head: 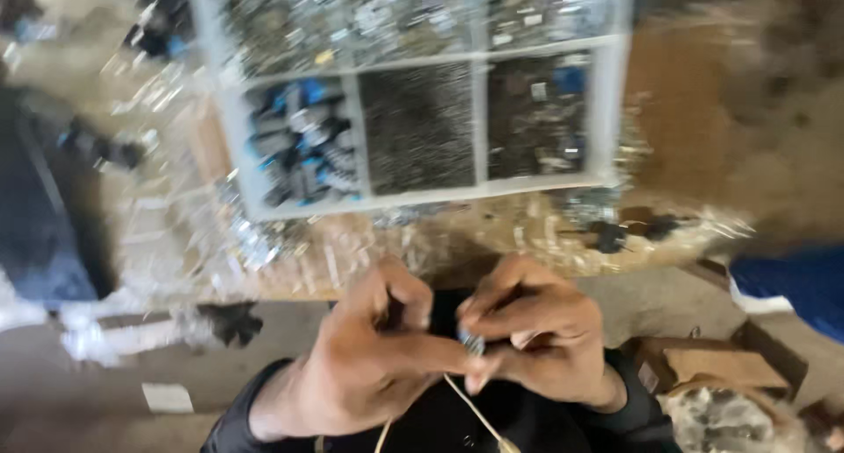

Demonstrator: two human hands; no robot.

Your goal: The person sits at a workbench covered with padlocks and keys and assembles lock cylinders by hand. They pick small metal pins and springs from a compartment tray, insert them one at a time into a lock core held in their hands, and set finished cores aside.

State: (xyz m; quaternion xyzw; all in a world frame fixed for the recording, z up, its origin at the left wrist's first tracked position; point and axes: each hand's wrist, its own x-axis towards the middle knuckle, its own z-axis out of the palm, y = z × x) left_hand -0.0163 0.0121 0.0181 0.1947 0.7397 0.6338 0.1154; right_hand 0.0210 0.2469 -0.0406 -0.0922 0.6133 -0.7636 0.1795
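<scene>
My left hand (369, 356) and my right hand (536, 330) are held close together at the bottom middle, fingertips meeting. Pinched between them is a small grey-blue metal part (472, 341). A thin pale cord (470, 409) hangs down from it toward my dark sleeves. Both hands have their fingers curled around the small part. The picture is blurred, so I cannot make out the part's exact shape.
A white compartment tray (479, 123) lies ahead, its sections full of small metal and blue-black parts. Loose shiny parts (352, 242) are scattered on the wooden board under it. A cardboard box (712, 365) sits at the right, blue fabric (791, 286) beyond it.
</scene>
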